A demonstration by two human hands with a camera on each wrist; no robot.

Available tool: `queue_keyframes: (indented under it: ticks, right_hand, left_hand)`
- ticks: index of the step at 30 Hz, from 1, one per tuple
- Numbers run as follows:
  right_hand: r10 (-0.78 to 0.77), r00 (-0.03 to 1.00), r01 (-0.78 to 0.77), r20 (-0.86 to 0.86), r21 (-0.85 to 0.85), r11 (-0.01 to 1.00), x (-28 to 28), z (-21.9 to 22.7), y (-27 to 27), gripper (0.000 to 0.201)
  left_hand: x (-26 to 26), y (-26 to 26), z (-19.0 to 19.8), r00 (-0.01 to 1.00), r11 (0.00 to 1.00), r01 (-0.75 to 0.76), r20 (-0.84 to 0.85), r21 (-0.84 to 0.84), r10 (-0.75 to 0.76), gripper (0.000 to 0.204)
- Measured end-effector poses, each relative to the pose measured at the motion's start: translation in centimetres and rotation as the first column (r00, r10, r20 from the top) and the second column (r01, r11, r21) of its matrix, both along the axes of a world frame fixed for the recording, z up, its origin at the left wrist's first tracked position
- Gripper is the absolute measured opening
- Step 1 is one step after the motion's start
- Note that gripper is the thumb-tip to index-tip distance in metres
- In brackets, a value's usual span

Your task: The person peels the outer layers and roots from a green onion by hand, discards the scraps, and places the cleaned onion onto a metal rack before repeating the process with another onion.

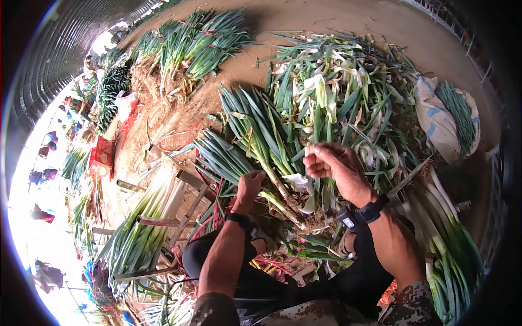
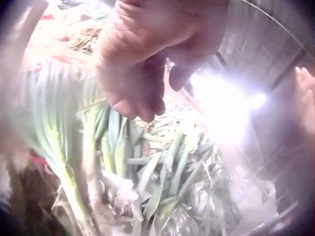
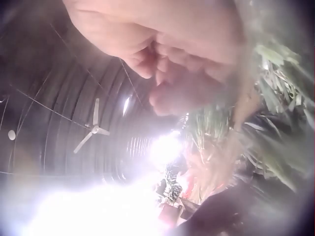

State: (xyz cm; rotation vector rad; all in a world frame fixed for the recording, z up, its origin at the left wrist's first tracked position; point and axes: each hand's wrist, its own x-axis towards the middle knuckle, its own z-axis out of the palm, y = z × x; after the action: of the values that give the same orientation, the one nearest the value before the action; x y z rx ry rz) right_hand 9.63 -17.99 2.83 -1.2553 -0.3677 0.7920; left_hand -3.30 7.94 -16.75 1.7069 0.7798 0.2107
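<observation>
You have two hands at work: your left hand (image 1: 249, 185) grasps one bunch of green onions (image 1: 239, 146) lying across your lap, and your right hand (image 1: 331, 163) hovers just above it with fingers curled; whether it pinches a leaf, you cannot tell. Around you the dirt floor (image 1: 337, 19) of a long arched shed holds several more heaps. The bunch has white stalks, dark green leaves and rooty, soil-caked ends.
</observation>
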Motion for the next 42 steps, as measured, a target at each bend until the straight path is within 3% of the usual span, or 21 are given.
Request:
queue_keyframes:
  ticks: [1, 3, 4, 5, 7, 9, 10, 12, 14, 17, 18, 21, 22, 23, 26, 29, 31, 35, 39, 41, 42]
  right_hand:
    - [-0.006, 1.000, 0.007, 0.007, -0.088, 0.996, -0.1, 0.0, 0.1, 0.034]
    - [0.021, 1.000, -0.021, -0.011, -0.050, 0.999, 0.1, 0.7, 0.3, 0.034]
    - [0.020, 1.000, -0.021, -0.018, -0.046, 0.999, 0.2, 1.2, 0.4, 0.034]
    - [0.022, 1.000, -0.023, -0.012, -0.050, 0.999, 0.2, 1.7, 0.5, 0.035]
    - [0.041, 0.999, -0.042, -0.013, -0.070, 0.997, 0.2, 1.7, 0.3, 0.035]
    - [0.057, 0.998, -0.059, -0.014, -0.115, 0.992, 0.4, 1.4, 0.1, 0.033]
    - [0.060, 0.998, -0.064, -0.031, -0.114, 0.991, 0.5, 1.4, 0.1, 0.032]
    - [0.063, 0.996, -0.070, -0.060, -0.109, 0.992, 0.5, 1.7, -0.1, 0.031]
    - [0.058, 0.993, -0.070, -0.103, -0.112, 0.991, 0.7, 1.4, -0.2, 0.031]
    - [0.062, 0.986, -0.082, -0.153, -0.124, 0.989, 1.2, 1.3, -0.3, 0.031]
    - [0.063, 0.986, -0.081, -0.157, -0.117, 0.990, 1.2, 1.2, -0.3, 0.031]
    - [0.079, 0.984, -0.098, -0.158, -0.115, 0.989, 1.1, 1.4, -0.1, 0.031]
    - [0.089, 0.986, -0.106, -0.144, -0.120, 0.987, 1.1, 1.4, 0.0, 0.031]
    - [0.098, 0.987, -0.114, -0.129, -0.121, 0.986, 1.1, 1.4, 0.0, 0.031]
    - [0.122, 0.988, -0.131, -0.090, -0.104, 0.986, 0.7, 1.6, 0.2, 0.032]
    - [0.148, 0.988, -0.152, -0.048, -0.082, 0.985, 0.6, 1.8, -0.1, 0.032]
    - [0.129, 0.991, -0.131, -0.044, -0.050, 0.990, 0.5, 1.8, -0.4, 0.031]
    - [0.072, 0.997, -0.072, 0.004, 0.002, 0.997, 0.8, 2.0, -0.6, 0.031]
    - [-0.087, 0.994, 0.072, 0.073, 0.184, 0.980, 1.0, 1.7, 0.2, 0.033]
    - [-0.268, 0.945, 0.199, 0.185, 0.323, 0.925, 1.3, 2.1, 1.2, 0.038]
    - [-0.233, 0.943, 0.146, 0.237, 0.332, 0.932, 1.6, 2.9, 1.3, 0.037]
  left_hand:
    - [-0.4, -0.5, -2.0, 0.995, 0.994, -0.075, -0.073, -0.083, 0.069, 0.036]
    - [-1.8, -0.8, -10.2, 1.000, 0.991, -0.023, 0.024, 0.132, 0.020, 0.034]
    - [-2.1, -2.0, -12.4, 1.000, 0.998, -0.029, -0.007, 0.056, 0.030, 0.033]
    - [-2.5, -3.1, -15.9, 0.965, 0.978, -0.187, -0.200, -0.087, 0.167, 0.032]
    - [-2.7, -5.7, -15.3, 0.921, 0.946, -0.244, -0.355, -0.214, 0.158, 0.035]
    - [-2.9, -6.5, -18.3, 0.878, 0.981, -0.041, -0.461, 0.191, 0.127, 0.039]
    - [-3.2, -6.5, -22.2, 0.878, 0.978, -0.208, -0.434, 0.033, 0.201, 0.035]
    - [-2.6, -7.2, -23.0, 0.912, 0.902, -0.360, -0.295, -0.239, 0.286, 0.035]
    - [-2.1, -7.2, -22.9, 0.887, 0.678, -0.459, -0.255, -0.573, 0.385, 0.044]
    - [-0.9, -7.2, -17.6, 0.829, 0.594, -0.556, -0.335, -0.581, 0.448, 0.020]
    - [-1.2, -6.5, -17.3, 0.852, 0.618, -0.524, -0.363, -0.586, 0.377, 0.023]
    - [-1.4, -5.9, -13.7, 0.927, 0.624, -0.372, -0.244, -0.687, 0.284, 0.026]
    - [-0.5, -6.1, -12.2, 0.912, 0.559, -0.400, -0.260, -0.726, 0.316, 0.028]
    - [-0.3, -5.2, -13.1, 0.948, 0.554, -0.308, -0.199, -0.773, 0.250, 0.026]
    - [2.6, -5.1, -9.9, 0.928, 0.527, -0.238, -0.029, -0.816, 0.373, 0.027]
    - [4.1, -5.1, -3.2, 0.935, 0.687, -0.175, 0.100, -0.705, 0.341, 0.031]
    - [5.0, -6.5, 1.3, 0.887, 0.707, -0.023, 0.313, -0.707, 0.341, 0.032]
    - [4.1, -8.2, 8.8, 0.897, 0.924, 0.128, 0.439, -0.361, 0.047, 0.031]
    - [3.4, -8.7, 15.0, 0.852, 0.922, 0.367, 0.440, -0.120, -0.282, 0.030]
    - [2.7, -10.3, 19.1, 0.884, 0.925, 0.364, 0.272, 0.108, -0.380, 0.032]
    - [2.7, -10.8, 19.8, 0.832, 0.845, 0.389, 0.254, 0.367, -0.494, 0.037]
